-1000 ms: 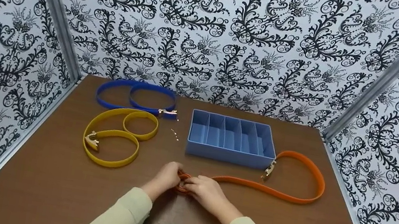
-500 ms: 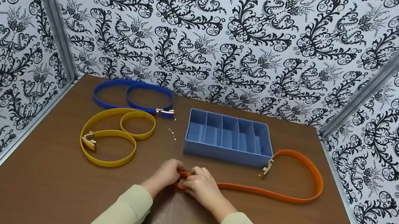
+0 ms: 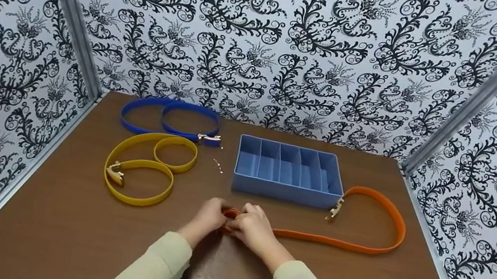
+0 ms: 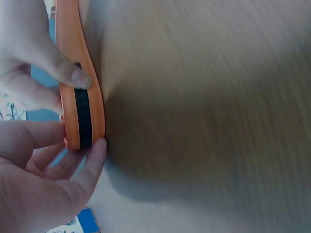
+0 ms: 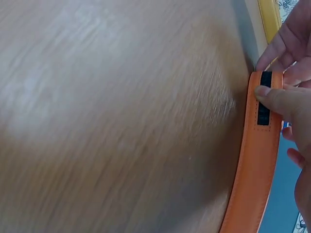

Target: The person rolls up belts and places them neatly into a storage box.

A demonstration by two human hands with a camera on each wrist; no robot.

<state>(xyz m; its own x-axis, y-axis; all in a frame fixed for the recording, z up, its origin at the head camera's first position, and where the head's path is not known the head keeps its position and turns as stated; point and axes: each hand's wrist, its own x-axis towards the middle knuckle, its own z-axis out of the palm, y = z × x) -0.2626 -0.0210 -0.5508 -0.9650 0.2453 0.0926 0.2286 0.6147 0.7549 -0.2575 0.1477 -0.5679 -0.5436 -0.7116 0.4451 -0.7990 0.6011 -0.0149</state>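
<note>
An orange belt (image 3: 337,243) lies in a wide loop from its gold buckle (image 3: 336,208) round to both hands, where its other end is rolled into a small coil (image 3: 232,213). My left hand (image 3: 210,214) grips the coil from the left, its fingers round the rolled edge in the left wrist view. My right hand (image 3: 257,226) pinches the belt on the right side of the coil. In the right wrist view its thumb (image 5: 274,99) presses on the black strip (image 5: 263,114) along the belt's inner face. The middle of the roll is partly hidden by fingers.
Beyond the hands stands a blue divided box (image 3: 287,191), the orange buckle close by its right front corner. A yellow belt (image 3: 136,200) lies looped at the left, with a blue belt (image 3: 140,128) behind it. Patterned walls (image 3: 264,37) enclose the brown table (image 3: 63,240).
The small orange coil has turned and shifted slightly away from me between the hands. My right hand has changed its grip on it, and the belt's straight stretch lies a little nearer me.
</note>
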